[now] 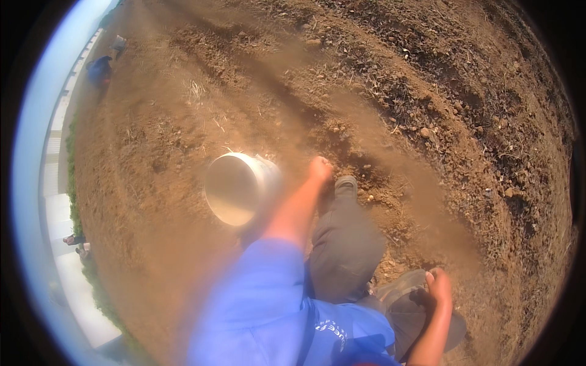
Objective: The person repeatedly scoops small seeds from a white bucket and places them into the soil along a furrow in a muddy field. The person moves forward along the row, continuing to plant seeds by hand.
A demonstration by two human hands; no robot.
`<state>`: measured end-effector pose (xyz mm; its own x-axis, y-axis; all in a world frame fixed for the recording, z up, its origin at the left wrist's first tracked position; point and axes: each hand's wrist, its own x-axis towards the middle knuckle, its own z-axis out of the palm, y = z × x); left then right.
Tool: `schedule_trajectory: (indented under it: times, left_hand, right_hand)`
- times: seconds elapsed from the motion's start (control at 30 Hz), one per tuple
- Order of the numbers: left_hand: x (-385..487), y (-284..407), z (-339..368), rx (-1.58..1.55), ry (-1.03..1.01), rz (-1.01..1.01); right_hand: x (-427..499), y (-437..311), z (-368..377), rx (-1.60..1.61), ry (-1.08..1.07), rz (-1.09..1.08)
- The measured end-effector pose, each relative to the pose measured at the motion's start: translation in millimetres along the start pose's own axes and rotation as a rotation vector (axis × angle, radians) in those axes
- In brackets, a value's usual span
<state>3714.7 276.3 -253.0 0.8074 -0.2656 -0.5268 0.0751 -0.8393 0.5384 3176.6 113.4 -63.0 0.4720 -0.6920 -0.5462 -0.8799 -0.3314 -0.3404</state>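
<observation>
My left hand (321,168) is low over the loose brown soil, just beyond the toe of my shoe (345,186); its fingers are curled and partly hidden, so what they hold cannot be told. A pale bucket (233,188) lies tipped or strongly tilted to the left of my left forearm, its round mouth facing me. My right hand (438,284) is by my bent knee at the lower right, fingers curled in, and I cannot tell whether anything is inside them.
Furrowed soil with clods and dry plant bits (425,132) runs across the right. At the far upper left a person in blue (99,71) bends near a pale container (119,43). More people (75,239) are by a green strip and white structures at the left edge.
</observation>
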Motion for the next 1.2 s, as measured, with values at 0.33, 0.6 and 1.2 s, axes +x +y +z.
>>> schedule_trajectory:
  times: [0.33,0.6,1.2]
  left_hand:
    - [-5.7,-144.8,-5.7,0.517,-0.223,0.215]
    - [-154.6,-100.6,-94.3,0.186,-0.087,0.129]
    - [-136.9,6.4,-274.3,0.565,0.288,0.596]
  right_hand:
    - [-8.3,33.2,20.9,-0.134,0.092,-0.083]
    - [-36.9,10.3,-9.9,-0.082,-0.1,0.042]
    - [-135.2,-55.6,-204.9,0.101,0.295,-0.227]
